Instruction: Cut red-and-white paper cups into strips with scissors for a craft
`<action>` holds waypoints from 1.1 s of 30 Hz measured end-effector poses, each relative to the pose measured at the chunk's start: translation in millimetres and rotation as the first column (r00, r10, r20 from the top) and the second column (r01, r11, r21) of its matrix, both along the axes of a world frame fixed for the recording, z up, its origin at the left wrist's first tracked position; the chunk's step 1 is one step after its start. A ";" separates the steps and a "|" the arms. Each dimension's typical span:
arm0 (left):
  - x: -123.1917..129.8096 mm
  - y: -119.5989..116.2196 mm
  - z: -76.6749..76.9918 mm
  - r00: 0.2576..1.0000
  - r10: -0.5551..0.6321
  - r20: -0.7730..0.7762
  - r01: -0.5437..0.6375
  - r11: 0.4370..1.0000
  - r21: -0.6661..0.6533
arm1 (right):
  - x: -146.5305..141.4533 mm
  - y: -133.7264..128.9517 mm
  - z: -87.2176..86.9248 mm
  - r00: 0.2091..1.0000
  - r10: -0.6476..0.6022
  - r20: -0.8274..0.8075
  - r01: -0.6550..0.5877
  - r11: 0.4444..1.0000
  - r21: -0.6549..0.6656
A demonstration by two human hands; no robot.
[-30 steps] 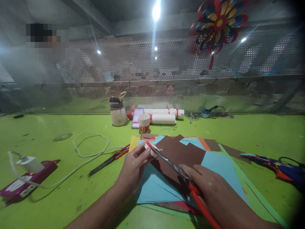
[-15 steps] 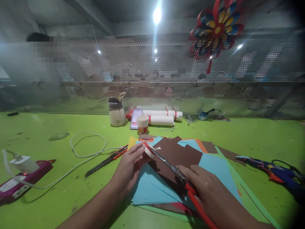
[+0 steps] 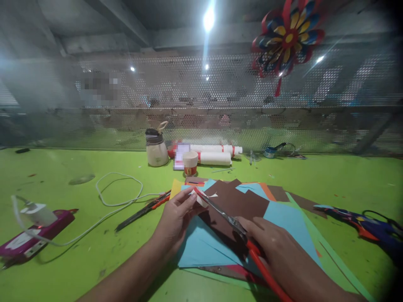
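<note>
My left hand [image 3: 176, 218] pinches a small white and red piece of paper cup [image 3: 200, 201] between thumb and fingers. Red-handled scissors [image 3: 228, 218] are in my right hand [image 3: 273, 241], with their blades at the red edge of the cup piece. A thin white sliver [image 3: 214, 195] sticks out beside the blades. Under both hands lies a stack of coloured paper, with a brown sheet [image 3: 248, 207] on top and a light blue sheet [image 3: 292, 226] to its right. My right fingers hide part of the scissor handles.
Beyond the stack stand a paper cup [image 3: 190, 161], white rolls [image 3: 215, 158] and a bottle [image 3: 156, 150]. A dark cutter-like tool [image 3: 138, 214], a white cable [image 3: 107, 226] and a purple power strip [image 3: 59, 222] lie left. Far right is a blue glue gun [image 3: 362, 224].
The cup piece has turned slightly in my left fingers, and the white sliver reaches further right. The scissors stay at its edge. The whole view has shifted a little.
</note>
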State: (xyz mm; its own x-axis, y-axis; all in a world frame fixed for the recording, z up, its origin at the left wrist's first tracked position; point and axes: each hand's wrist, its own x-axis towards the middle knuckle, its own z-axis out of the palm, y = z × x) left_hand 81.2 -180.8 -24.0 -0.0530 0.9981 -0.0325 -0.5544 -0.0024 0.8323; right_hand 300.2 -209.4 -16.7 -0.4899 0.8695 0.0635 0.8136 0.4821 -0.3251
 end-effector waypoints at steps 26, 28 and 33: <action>-0.9 2.5 -4.2 1.000 0.008 0.025 -0.007 1.000 -0.024 | -3.8 -1.8 -1.7 1.000 -0.005 0.013 0.004 0.998 0.056; -1.8 2.6 -3.9 1.000 0.013 -0.004 -0.013 1.000 -0.002 | -3.7 -0.2 -2.3 1.000 -0.004 0.009 0.003 0.998 0.059; -2.3 1.7 -2.5 0.995 0.056 -0.083 -0.054 0.998 0.032 | -2.0 1.2 -3.6 1.000 0.013 -0.028 -0.012 0.999 0.042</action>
